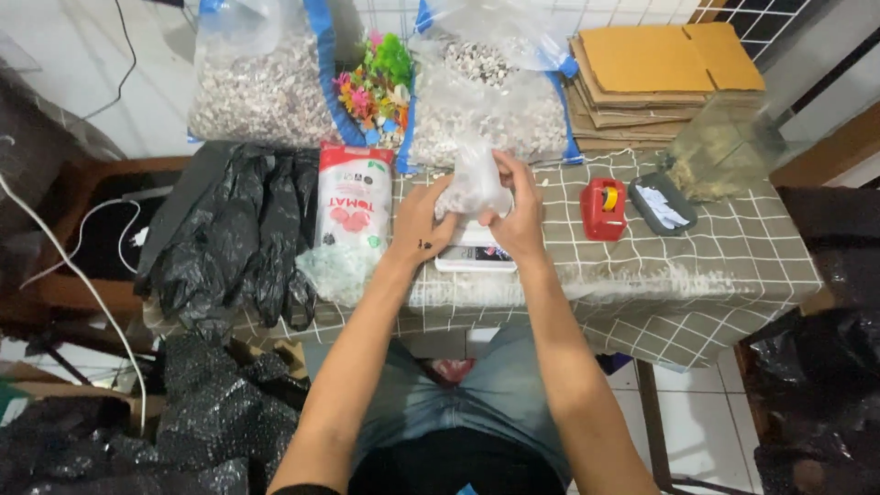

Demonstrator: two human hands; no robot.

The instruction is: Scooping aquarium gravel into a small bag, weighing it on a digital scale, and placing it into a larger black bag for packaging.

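Clear plastic bag held by left hand, right hand, above scale.

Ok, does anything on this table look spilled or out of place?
A few small pale bits lie loose on the checked tablecloth beside the big gravel bag, like stray stones. The black plastic bags hang over the table edge. Both hands, left hand and right hand, grip a small clear bag normally.

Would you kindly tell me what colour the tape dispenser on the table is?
The tape dispenser is red, holding a yellow roll; the head view shows it best.
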